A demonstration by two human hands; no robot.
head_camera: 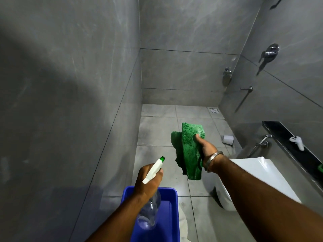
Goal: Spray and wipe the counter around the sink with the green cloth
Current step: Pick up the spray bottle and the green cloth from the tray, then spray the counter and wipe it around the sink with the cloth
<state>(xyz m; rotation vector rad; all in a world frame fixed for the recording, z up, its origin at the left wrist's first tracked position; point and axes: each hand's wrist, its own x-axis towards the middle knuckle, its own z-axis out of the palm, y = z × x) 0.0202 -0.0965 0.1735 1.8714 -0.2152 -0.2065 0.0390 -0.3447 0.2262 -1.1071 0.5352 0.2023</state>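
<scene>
Setup step, nothing sprayed or wiped yet as far as I can judge. Left hand [150, 179] is wrapped around the neck of one clear spray bottle [150, 206], nozzle pointing up and away, bottle body hanging below the hand over one blue tub [172, 191]. Right hand [203, 147] is closed on one green cloth [190, 151], thumb on top, cloth draped down below the hand in mid air. No sink or counter surface clearly in view; one white ceramic fixture [253, 172] sits below and to the right of the right hand, one black ledge [279, 130] further right with one white controller-like item [297, 142]. Next move, my guess: turn toward the sink, aim nozzle at the surface, squeeze the trigger, then bring the cloth down flat
</scene>
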